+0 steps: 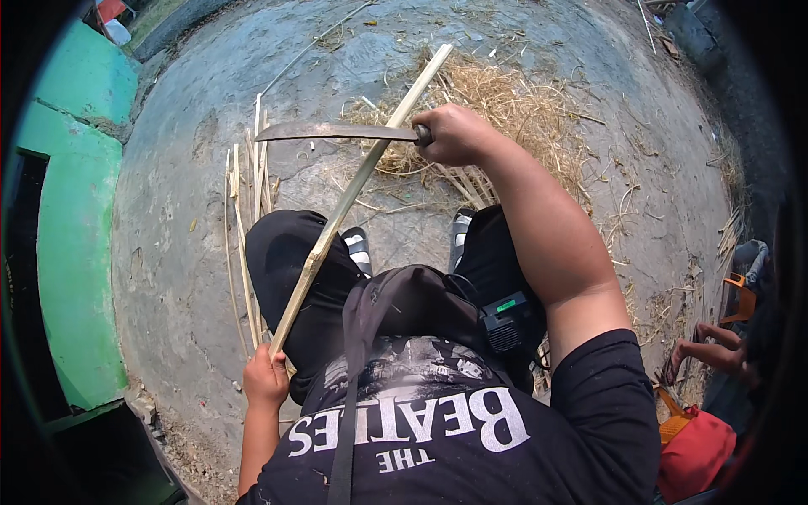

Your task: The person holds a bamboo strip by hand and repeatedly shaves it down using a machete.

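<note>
A long, pale split bamboo strip slants from beside my left thigh up past my knees to the far middle. My left hand is closed round its near end. In my right hand is the handle of a machete, gripped firmly. Its blade points left and lies across the upper part of the strip, apparently touching it. More thin bamboo strips lean or lie beside my left knee.
A heap of curly shavings covers the concrete beyond my feet. On the left stands a green wall. A black device rests at my right thigh. To the right are a red bag and another person's bare legs.
</note>
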A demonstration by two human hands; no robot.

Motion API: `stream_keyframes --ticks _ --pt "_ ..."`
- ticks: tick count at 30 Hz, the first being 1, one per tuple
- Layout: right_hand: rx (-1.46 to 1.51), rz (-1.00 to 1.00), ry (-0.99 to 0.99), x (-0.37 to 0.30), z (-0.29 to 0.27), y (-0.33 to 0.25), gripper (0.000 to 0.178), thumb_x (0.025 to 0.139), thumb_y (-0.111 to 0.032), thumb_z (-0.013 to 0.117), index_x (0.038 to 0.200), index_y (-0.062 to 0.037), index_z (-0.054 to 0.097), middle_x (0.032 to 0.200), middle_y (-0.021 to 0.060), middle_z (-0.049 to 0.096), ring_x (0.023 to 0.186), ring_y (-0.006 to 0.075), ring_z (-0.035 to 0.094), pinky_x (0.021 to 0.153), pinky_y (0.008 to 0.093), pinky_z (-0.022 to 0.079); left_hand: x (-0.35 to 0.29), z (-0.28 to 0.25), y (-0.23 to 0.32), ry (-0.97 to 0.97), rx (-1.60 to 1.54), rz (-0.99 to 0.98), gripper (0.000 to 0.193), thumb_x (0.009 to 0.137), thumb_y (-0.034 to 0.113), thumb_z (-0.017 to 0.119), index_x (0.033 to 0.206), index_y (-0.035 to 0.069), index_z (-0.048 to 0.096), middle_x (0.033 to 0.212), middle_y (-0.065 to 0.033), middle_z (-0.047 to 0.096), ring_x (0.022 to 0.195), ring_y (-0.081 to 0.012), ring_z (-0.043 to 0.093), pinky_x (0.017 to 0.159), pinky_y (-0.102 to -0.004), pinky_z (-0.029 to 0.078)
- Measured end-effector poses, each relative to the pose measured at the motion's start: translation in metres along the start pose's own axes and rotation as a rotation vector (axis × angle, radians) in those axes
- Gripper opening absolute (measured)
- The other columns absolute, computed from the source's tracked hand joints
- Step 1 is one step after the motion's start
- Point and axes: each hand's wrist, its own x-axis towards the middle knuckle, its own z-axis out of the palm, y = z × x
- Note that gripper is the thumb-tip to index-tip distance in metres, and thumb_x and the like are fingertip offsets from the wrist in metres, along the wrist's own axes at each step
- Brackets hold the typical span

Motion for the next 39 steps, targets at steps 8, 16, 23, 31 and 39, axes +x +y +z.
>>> stream_keyframes --ticks 8,16,23,31,39 --pt "-0.193 -0.161 -0.046 -0.002 0.013 -0.023 0.014 0.082 -0.017 0.064 0.093 -0.0122 0.072 0.09 0.0148 0.073 0.088 0.0345 0.071 0.081 0.0483 0.057 0.01 -0.017 0.007 -0.134 -0.174 -0.013 0.057 0.106 0.053 0.042 0.085 0.002 0.055 0.066 -0.023 0.058 0.066 -0.0486 0.061 0.056 -0.051 0.045" --pt "-0.017 0.052 0.007 0.011 0.014 0.004 0.017 0.086 -0.017 0.062 0.097 -0.0095 0.072 0.089 0.0176 0.073 0.086 0.0372 0.07 0.079 0.0479 0.057 0.01 -0.011 0.011 -0.072 -0.158 -0.017 0.056 0.106 0.052 0.042 0.084 0.002 0.054 0.064 -0.0225 0.056 0.064 -0.0482 0.06 0.055 -0.0497 0.043" --pt "-0.128 -0.123 -0.072 0.012 0.023 -0.008 0.016 0.087 -0.02 0.062 0.097 -0.012 0.072 0.086 0.0175 0.072 0.088 0.0366 0.07 0.078 0.0492 0.056 0.013 -0.003 -0.002 -0.119 -0.266 0.021 0.057 0.107 0.051 0.04 0.082 0.001 0.052 0.061 -0.0172 0.052 0.058 -0.0379 0.057 0.053 -0.044 0.041" --pt "-0.142 -0.137 -0.042 0.007 0.024 -0.016 0.016 0.081 -0.019 0.064 0.092 -0.0118 0.072 0.087 0.0161 0.073 0.086 0.0374 0.071 0.079 0.0477 0.058 0.011 -0.014 0.007 -0.126 -0.336 0.011 0.057 0.108 0.049 0.04 0.08 0.001 0.052 0.061 -0.0209 0.054 0.06 -0.0461 0.059 0.053 -0.0473 0.041" --pt "0.035 0.143 -0.018 0.019 0.006 0.01 0.019 0.088 -0.019 0.061 0.096 -0.0079 0.073 0.093 0.0179 0.073 0.088 0.0371 0.07 0.08 0.048 0.056 0.013 -0.008 0.008 -0.061 -0.137 -0.008 0.055 0.107 0.05 0.039 0.081 0.003 0.053 0.062 -0.0226 0.055 0.064 -0.0494 0.058 0.053 -0.0521 0.042"
